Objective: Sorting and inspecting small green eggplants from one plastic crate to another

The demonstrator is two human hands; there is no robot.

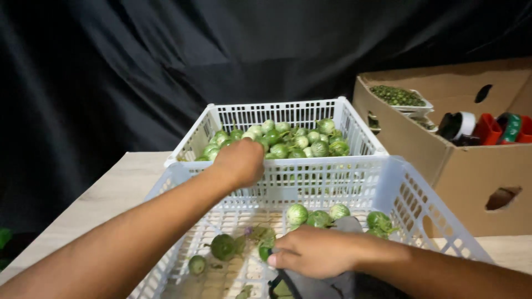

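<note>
Nearest the lens, a white slatted basket (413, 202) sits on a pale wooden surface (113, 191), holding a scatter of small round green eggplants (297, 214) and loose stems. At the left, the person's left hand (241, 161) reaches over this basket's far rim and into a second white basket (354, 130) just behind it, which is heaped with the same green eggplants (302, 141). The hand's fingers curl down into the near left corner of that heap; seen from the back of the hand, the grip cannot be told as closed on a fruit or merely resting among them. To the right and closer in, the right hand (317, 252) lies low inside the near basket, fingers drawn together over a piece of grey cloth or bag (332, 285), with one small eggplant (265, 253) touching the fingertips at its left edge. More eggplants sit just beyond its knuckles, and a larger dark green one (223, 247) lies apart to its left on the basket floor. At far right stands an open cardboard box (471, 166) containing a white tray of tiny green vegetables (398, 96) and rolls of tape in dispensers (487, 128). Black fabric (138, 66) drapes the whole background.
</note>
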